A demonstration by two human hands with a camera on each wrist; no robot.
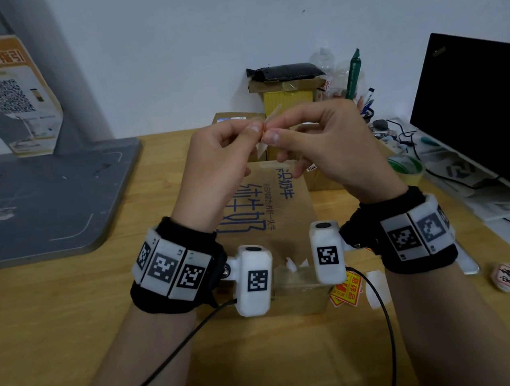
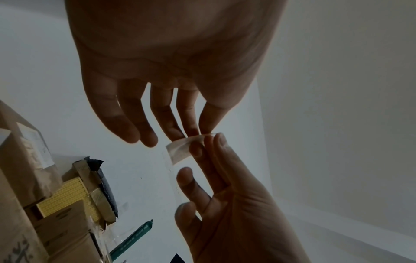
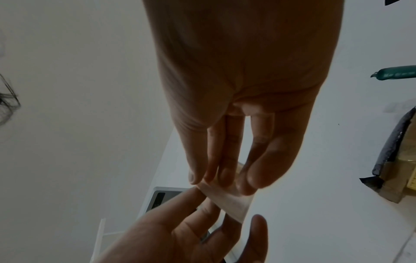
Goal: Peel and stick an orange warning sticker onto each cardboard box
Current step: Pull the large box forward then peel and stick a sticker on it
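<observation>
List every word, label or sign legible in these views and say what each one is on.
"纯牛奶", large blue print upside down on the cardboard box under the hands.
"易碎品", on the orange stickers beside the box.
"取件指引", on the orange poster at left; its first characters and small print are unreadable.
Smaller blue lines on the box: too blurred.
Wrist views: nothing legible.

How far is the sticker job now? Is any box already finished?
No orange sticker shows on the large cardboard box top, so nothing looks finished. In hand: the left hand and right hand pinch one sticker between thumbs and fingers above the box, parting it from its backing. Left: press it onto the box, then use the spare stickers lying beside it for the other boxes.
</observation>
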